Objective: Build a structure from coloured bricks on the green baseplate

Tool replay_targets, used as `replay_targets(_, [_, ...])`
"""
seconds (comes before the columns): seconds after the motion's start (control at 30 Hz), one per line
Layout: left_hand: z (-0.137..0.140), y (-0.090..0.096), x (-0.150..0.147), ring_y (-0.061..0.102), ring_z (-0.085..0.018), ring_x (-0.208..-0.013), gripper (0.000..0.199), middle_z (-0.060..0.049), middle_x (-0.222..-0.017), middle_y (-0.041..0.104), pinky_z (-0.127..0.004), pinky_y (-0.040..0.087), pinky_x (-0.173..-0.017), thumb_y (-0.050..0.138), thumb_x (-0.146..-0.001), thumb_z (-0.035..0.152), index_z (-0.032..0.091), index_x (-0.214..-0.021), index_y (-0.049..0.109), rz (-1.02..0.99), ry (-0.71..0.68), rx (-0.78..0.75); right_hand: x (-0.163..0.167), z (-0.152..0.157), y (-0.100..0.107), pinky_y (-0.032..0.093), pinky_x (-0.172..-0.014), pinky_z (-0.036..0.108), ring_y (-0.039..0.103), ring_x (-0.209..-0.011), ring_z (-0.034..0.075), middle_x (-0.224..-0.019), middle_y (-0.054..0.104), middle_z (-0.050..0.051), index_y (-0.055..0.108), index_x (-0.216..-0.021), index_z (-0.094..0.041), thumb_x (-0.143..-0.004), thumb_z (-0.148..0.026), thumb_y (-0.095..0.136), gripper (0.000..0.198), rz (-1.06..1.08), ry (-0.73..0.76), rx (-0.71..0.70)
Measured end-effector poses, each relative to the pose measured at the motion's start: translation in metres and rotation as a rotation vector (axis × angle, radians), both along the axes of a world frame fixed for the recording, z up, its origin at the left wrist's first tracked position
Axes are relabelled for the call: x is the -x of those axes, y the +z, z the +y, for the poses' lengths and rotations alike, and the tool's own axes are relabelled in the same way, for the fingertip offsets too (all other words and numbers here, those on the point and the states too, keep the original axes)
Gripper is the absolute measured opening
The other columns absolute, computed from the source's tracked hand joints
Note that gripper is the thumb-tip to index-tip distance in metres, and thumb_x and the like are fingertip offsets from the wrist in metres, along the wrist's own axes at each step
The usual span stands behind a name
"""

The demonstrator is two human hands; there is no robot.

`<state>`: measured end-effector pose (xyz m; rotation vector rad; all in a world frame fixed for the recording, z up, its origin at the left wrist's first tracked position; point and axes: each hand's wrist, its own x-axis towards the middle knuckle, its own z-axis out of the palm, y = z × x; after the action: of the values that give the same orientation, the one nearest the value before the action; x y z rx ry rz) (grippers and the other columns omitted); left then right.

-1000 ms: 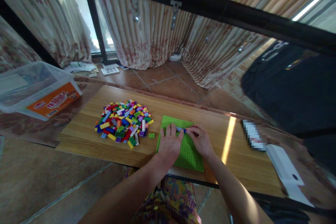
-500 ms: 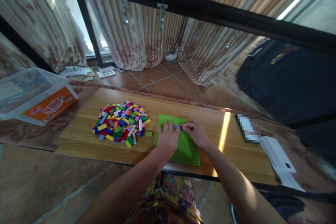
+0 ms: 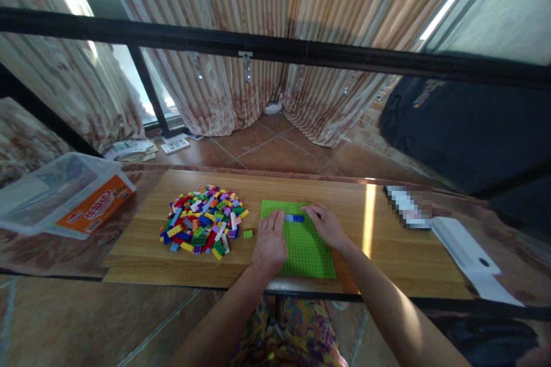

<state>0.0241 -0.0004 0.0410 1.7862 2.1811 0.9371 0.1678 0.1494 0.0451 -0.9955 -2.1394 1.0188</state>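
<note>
A green studded baseplate (image 3: 303, 255) lies on the wooden board. Near its far edge sits a short row of toy bricks, with a light blue brick (image 3: 289, 218) on the left and a dark blue brick (image 3: 298, 218) on the right. My left hand (image 3: 270, 243) rests flat over the plate's left side, fingers stretched, fingertips beside the light blue end. Just right of the dark blue brick is my right hand (image 3: 328, 226), its fingers loosely bent and apart from the brick. A single lime green brick (image 3: 248, 234) lies left of the plate.
A heap of mixed coloured bricks (image 3: 202, 221) covers the board (image 3: 142, 241) on the left. Beyond it stands a clear plastic bin (image 3: 64, 200) with an orange label. To the right lie a blurred-out phone-like object (image 3: 407, 206) and a white case (image 3: 467, 249). A black rail (image 3: 275, 46) crosses beyond the board.
My right fingers have come off the dark blue brick and moved slightly right. My left hand has slid left, uncovering more of the blue row. The view has tilted up.
</note>
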Motion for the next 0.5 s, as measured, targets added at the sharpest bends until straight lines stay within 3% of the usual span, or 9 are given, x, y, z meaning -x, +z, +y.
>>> replay_targets(0.1, [0.000,-0.005,0.003,0.046,-0.029,-0.132,0.066,-0.018,-0.141,0.050,-0.049,0.037,-0.112,0.042,-0.079,0.005,0.009,-0.145,0.036,-0.136,0.041,-0.108,-0.002,0.003,-0.002,0.048,-0.091,0.039,0.065,-0.093,0.022,-0.097,0.073,0.008,0.076,-0.091,-0.021,-0.087,-0.052,0.051,0.040,0.045,-0.068,0.040])
replay_targets(0.33, [-0.003,-0.010,0.009,0.053,-0.024,-0.128,0.064,-0.017,-0.136,0.056,-0.044,0.042,-0.110,0.041,-0.083,0.006,0.013,-0.146,0.033,-0.396,0.093,-0.207,0.008,0.021,0.000,0.052,-0.060,0.031,0.064,-0.064,0.018,-0.079,0.073,0.010,0.074,-0.092,-0.014,-0.086,-0.064,0.042,0.059,0.064,-0.167,0.079])
replay_targets(0.43, [-0.002,-0.011,0.010,0.057,-0.023,-0.124,0.064,-0.017,-0.136,0.057,-0.044,0.044,-0.108,0.041,-0.083,0.005,0.012,-0.146,0.032,-0.420,0.090,-0.210,0.033,0.029,0.007,0.053,-0.065,0.034,0.065,-0.068,0.020,-0.082,0.073,0.008,0.073,-0.095,-0.016,-0.089,-0.054,0.042,0.049,0.013,-0.151,0.005])
replay_targets(0.5, [-0.002,-0.012,0.010,0.056,-0.023,-0.125,0.064,-0.017,-0.138,0.054,-0.044,0.045,-0.108,0.041,-0.082,0.004,0.013,-0.146,0.033,-0.415,0.084,-0.202,0.055,0.030,0.010,0.052,-0.079,0.037,0.067,-0.083,0.021,-0.096,0.073,0.009,0.071,-0.101,-0.017,-0.091,-0.044,0.043,0.041,-0.018,-0.135,-0.071])
